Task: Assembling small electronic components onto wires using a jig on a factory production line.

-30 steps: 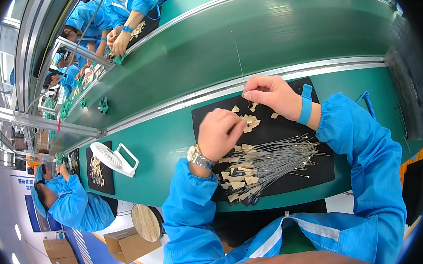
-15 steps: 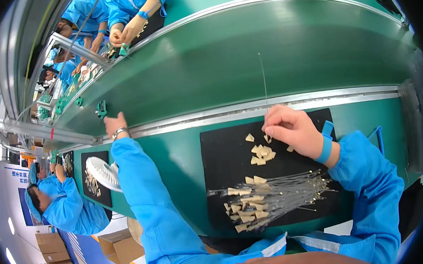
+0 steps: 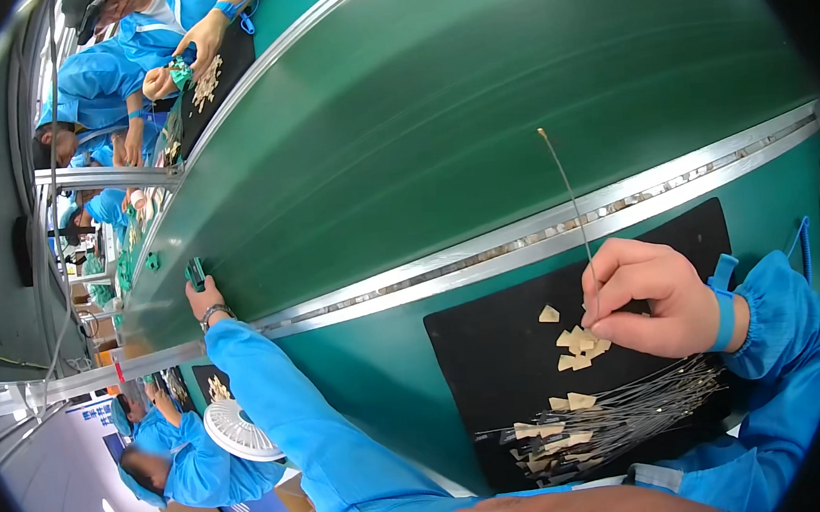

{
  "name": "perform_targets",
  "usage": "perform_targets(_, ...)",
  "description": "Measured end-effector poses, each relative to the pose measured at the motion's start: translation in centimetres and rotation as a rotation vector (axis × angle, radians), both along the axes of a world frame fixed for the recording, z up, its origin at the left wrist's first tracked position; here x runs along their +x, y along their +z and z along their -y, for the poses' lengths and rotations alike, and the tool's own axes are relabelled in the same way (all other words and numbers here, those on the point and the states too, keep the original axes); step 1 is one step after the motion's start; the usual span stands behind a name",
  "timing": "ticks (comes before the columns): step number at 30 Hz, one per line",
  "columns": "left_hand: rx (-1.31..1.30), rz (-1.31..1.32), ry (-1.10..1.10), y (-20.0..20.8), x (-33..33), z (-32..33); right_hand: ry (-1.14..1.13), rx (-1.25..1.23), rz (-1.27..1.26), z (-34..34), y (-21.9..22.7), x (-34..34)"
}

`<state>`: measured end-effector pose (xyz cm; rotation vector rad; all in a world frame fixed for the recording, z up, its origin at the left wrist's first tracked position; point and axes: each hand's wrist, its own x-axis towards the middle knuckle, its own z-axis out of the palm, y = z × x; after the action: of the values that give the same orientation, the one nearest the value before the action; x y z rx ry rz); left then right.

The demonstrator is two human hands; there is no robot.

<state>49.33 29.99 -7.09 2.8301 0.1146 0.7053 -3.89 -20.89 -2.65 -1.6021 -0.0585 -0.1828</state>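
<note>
Right hand [image 3: 649, 300] pinches upright thin wire [image 3: 564, 191] over black mat [image 3: 496, 365]; left hand [image 3: 203, 296], outstretched, apparently grips small green part [image 3: 196, 272].

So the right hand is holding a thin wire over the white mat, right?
Not quite. The head view shows the right hand pinching the thin wire, but the mat under it is black, not white.

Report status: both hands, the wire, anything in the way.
Left hand far out at the belt edge on a small green part. Right hand pinching a thin wire upright over the black mat. Nothing blocking.
</note>
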Motion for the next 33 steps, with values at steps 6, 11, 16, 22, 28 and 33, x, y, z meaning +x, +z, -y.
perform_targets(6,0.039,0.025,-0.105,1.4,-4.0,10.8,-0.043,-0.065,0.014,-0.4,0.5,-0.6)
perform_targets(11,0.033,0.032,-0.450,1.4,-13.9,23.3,-0.014,-0.062,0.049,-0.7,0.1,-0.4)
perform_targets(16,0.053,0.033,-0.888,3.9,-29.1,31.8,-0.071,-0.051,0.131,-0.4,-0.9,-0.9)
perform_targets(22,0.090,0.173,-1.021,2.6,-33.0,32.0,-0.074,0.028,0.117,-0.8,-1.4,-0.2)
perform_targets(28,-0.172,-0.226,-1.125,3.2,-31.4,33.2,-0.090,0.060,0.094,-0.6,-2.0,-0.1)
perform_targets(33,-0.164,-0.259,-1.219,3.3,-31.3,33.9,-0.108,0.062,0.035,-0.1,-1.2,-0.2)
